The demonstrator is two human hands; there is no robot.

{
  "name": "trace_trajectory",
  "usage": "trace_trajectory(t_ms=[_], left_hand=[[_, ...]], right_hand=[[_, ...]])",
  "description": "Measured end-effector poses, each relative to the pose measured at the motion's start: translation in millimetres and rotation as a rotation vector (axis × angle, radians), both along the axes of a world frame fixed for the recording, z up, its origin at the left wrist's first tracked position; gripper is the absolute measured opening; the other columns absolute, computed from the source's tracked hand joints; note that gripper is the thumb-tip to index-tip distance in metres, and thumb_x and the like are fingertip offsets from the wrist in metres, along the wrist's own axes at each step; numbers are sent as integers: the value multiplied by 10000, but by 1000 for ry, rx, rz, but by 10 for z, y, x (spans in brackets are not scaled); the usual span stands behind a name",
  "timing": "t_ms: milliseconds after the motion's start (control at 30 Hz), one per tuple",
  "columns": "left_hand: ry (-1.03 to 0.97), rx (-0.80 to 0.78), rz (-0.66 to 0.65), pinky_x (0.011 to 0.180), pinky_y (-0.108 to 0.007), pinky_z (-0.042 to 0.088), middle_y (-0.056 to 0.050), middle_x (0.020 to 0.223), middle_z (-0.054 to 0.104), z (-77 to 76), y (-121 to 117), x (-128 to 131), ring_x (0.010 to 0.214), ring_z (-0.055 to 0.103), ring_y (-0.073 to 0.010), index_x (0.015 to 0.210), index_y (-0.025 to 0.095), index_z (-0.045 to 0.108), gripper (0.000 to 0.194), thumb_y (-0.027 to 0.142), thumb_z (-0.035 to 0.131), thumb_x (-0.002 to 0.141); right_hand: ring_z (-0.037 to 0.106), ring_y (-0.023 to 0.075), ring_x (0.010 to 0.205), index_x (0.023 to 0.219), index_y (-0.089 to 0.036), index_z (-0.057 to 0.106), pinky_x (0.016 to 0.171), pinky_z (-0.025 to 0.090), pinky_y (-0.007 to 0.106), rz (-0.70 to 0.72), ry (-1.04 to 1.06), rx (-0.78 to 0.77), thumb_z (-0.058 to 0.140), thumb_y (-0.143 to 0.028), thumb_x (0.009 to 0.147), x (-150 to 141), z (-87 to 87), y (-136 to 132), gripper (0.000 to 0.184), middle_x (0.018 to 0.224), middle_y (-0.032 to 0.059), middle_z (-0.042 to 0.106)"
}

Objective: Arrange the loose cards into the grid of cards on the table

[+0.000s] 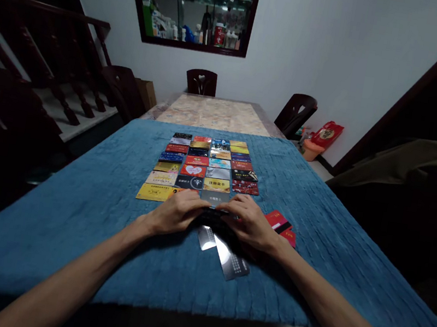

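Several plastic cards [203, 169] lie in a neat grid of rows on a blue cloth [83, 203]. At the grid's near edge my left hand [176, 213] and my right hand [248, 222] meet, fingers curled over a dark card [214, 217] that both touch. Two loose grey cards [225, 253] lie just below my hands, overlapping. A small heap of red cards [282, 224] sits to the right of my right hand, partly hidden by it.
The blue cloth covers the near half of a long table; its far half shows a marbled top [215, 113]. Dark chairs [201, 81] stand around the far end. A staircase [31, 62] runs at left, a shelf niche [194, 5] hangs on the wall.
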State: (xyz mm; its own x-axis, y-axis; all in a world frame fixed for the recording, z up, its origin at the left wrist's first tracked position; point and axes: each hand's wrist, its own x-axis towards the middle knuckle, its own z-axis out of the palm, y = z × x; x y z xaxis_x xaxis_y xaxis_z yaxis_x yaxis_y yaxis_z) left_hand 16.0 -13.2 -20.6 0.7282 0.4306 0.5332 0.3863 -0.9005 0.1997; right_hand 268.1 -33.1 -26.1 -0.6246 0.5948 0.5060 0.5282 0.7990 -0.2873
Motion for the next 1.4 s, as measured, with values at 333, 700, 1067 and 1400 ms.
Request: trace_trajectory(t_ms=[333,700,1067,1400], left_hand=[[-29,-55,35,802,-336,545,-89,981,704,2,-16,0,906,645,-190,1137,161,647,251,129,471,960],[-110,-73,63,712,-291,523,-67,905,678,-1,13,-31,805,617,-160,1156,163,649,276,109,469,954],[-224,-105,48,754,-307,553,-67,947,715,5,67,-50,848,661,-162,1162,180,664,321,66,499,912],[-208,-64,75,749,-308,558,-62,939,675,-6,82,-61,842,646,-166,1191,183,639,284,115,532,937]], right_hand=[[567,214,872,1131,-195,653,807,418,364,-15,-12,154,527,-206,973,-8,-74,51,203,888,68,706],[508,272,1007,1311,-180,562,875,425,440,-109,-101,289,614,-326,923,-75,-60,-2,417,1094,122,643],[499,287,1038,1331,-164,549,883,445,450,-220,-81,438,606,-220,887,-107,-66,-23,451,1143,137,626],[492,289,1077,1323,-169,556,892,444,440,-227,-34,490,587,-187,866,-108,-23,-42,459,1133,131,620]])
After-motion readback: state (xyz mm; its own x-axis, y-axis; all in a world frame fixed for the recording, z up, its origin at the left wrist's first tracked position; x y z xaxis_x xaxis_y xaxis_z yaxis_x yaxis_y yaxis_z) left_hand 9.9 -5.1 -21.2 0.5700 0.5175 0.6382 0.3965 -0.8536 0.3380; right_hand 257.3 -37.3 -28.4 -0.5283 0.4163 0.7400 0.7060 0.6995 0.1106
